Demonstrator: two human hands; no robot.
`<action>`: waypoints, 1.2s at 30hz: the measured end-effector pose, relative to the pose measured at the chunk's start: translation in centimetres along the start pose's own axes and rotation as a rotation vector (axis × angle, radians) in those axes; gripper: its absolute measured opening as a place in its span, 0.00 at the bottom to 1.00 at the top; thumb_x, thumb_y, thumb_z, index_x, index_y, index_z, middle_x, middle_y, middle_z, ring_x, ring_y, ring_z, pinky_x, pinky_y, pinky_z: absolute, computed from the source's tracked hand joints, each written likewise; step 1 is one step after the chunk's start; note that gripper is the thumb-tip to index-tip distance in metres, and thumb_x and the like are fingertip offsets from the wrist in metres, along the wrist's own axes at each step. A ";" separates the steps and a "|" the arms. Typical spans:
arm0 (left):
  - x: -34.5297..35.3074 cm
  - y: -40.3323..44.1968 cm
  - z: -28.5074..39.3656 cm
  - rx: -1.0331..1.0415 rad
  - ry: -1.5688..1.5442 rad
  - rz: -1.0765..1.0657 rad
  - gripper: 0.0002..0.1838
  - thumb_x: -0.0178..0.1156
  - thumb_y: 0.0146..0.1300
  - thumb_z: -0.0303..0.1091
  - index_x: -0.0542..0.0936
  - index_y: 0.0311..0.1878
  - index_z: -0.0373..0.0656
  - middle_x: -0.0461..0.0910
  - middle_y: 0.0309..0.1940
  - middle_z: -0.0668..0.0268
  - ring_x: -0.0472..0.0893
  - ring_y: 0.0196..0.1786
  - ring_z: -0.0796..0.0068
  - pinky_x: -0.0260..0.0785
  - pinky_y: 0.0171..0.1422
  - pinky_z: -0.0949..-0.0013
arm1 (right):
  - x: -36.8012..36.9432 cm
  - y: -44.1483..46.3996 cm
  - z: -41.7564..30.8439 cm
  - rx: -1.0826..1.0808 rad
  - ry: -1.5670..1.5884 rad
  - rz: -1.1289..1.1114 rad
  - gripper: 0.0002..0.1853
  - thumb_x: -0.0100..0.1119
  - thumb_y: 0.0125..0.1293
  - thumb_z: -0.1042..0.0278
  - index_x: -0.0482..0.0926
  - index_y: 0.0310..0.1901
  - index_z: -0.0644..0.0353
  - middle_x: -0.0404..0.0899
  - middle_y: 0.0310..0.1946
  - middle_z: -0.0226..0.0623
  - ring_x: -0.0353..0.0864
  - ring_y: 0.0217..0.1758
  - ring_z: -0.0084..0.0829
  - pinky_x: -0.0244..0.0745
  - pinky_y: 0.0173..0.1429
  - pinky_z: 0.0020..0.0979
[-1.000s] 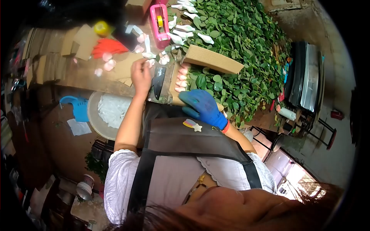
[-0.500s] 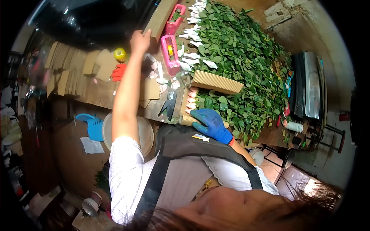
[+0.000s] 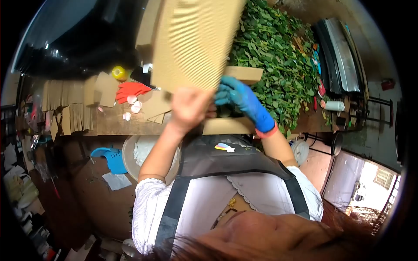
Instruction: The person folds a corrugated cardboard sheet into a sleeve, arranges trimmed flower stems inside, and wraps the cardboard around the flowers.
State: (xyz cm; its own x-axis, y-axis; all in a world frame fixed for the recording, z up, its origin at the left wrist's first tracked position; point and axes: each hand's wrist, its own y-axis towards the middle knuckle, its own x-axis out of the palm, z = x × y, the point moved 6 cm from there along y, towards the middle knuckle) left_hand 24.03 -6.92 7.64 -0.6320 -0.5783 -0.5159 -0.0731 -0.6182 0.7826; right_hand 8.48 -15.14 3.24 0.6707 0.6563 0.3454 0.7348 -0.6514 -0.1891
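A large corrugated cardboard sheet (image 3: 191, 48) stands tilted over the table, partly blurred. My bare left hand (image 3: 189, 108) is closed on its lower edge. My right hand (image 3: 239, 98), in a blue glove, has its fingers curled at the sheet's lower right edge. Beneath the hands lies a piece of cardboard (image 3: 228, 126) at the table's front. Another corrugated strip (image 3: 248, 75) rests on the leafy stems (image 3: 278, 65) behind the glove. The pink rose heads between these cardboard pieces are hidden by my hands and the sheet.
Left on the table are a red glove (image 3: 130, 91), a yellow tape roll (image 3: 119, 73), loose petals (image 3: 136, 107) and stacked cardboard pieces (image 3: 74, 98). A round tub (image 3: 130, 156) stands below the front edge. Dark panels (image 3: 337, 56) lean at the right.
My left hand has come back from the far edge of the table, bringing the cardboard sheet in front of me. My gloved right hand has lifted and moved up to the sheet's edge.
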 end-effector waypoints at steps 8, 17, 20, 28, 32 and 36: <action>2.6 -6.8 -4.9 -0.853 -0.280 0.069 0.21 0.73 0.59 0.33 0.79 0.53 0.38 0.75 0.38 0.67 0.71 0.43 0.74 0.67 0.48 0.70 | -9.0 -5.1 0.6 0.232 -0.538 0.391 0.17 0.68 0.69 0.60 0.83 0.51 0.65 0.84 0.38 0.28 0.79 0.40 0.19 0.76 0.47 0.24; 13.4 -17.9 -8.5 -1.178 -0.481 -0.455 0.17 0.70 0.65 0.42 0.81 0.35 0.35 0.79 0.27 0.72 0.70 0.29 0.84 0.67 0.36 0.74 | -16.9 -6.3 6.8 0.467 -0.789 0.247 0.22 0.67 0.65 0.51 0.85 0.52 0.60 0.87 0.40 0.39 0.85 0.41 0.31 0.79 0.48 0.34; 13.9 -18.6 -8.5 -1.223 -0.432 -0.578 0.22 0.70 0.65 0.46 0.79 0.26 0.35 0.76 0.19 0.71 0.70 0.26 0.83 0.66 0.32 0.70 | -15.2 -4.8 4.0 0.633 -1.433 0.048 0.23 0.60 0.61 0.43 0.87 0.39 0.56 0.86 0.37 0.47 0.86 0.41 0.46 0.79 0.48 0.43; 13.9 -15.7 -8.7 -0.838 0.089 -1.132 0.26 0.64 0.65 0.57 0.83 0.26 0.41 0.81 0.21 0.58 0.82 0.25 0.61 0.72 0.31 0.59 | -8.4 -0.7 11.3 -0.184 -1.506 -0.438 0.14 0.61 0.63 0.57 0.84 0.50 0.41 0.84 0.39 0.39 0.84 0.44 0.43 0.77 0.47 0.45; 14.1 -8.8 -4.0 -0.303 0.094 -1.039 0.11 0.59 0.68 0.40 0.83 0.41 0.43 0.84 0.34 0.57 0.85 0.37 0.55 0.79 0.40 0.54 | -8.0 -0.3 12.7 -0.156 -1.587 -0.472 0.11 0.60 0.63 0.57 0.85 0.46 0.41 0.84 0.38 0.37 0.84 0.42 0.42 0.77 0.45 0.45; 18.4 -11.2 -3.2 0.091 -0.015 -0.731 0.30 0.58 0.65 0.35 0.70 0.71 0.42 0.73 0.67 0.54 0.75 0.67 0.57 0.67 0.71 0.57 | -8.3 -0.7 12.8 -0.239 -1.562 -0.444 0.10 0.59 0.64 0.57 0.85 0.44 0.41 0.85 0.39 0.37 0.85 0.42 0.42 0.78 0.46 0.45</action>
State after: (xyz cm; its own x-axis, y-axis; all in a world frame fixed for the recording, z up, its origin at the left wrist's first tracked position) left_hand 15.66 -12.34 -11.77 -0.4079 -0.0277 -0.9126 -0.5434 -0.7958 0.2671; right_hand 3.64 -15.24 -11.30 -0.0209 0.4253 -0.9048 0.9541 -0.2618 -0.1451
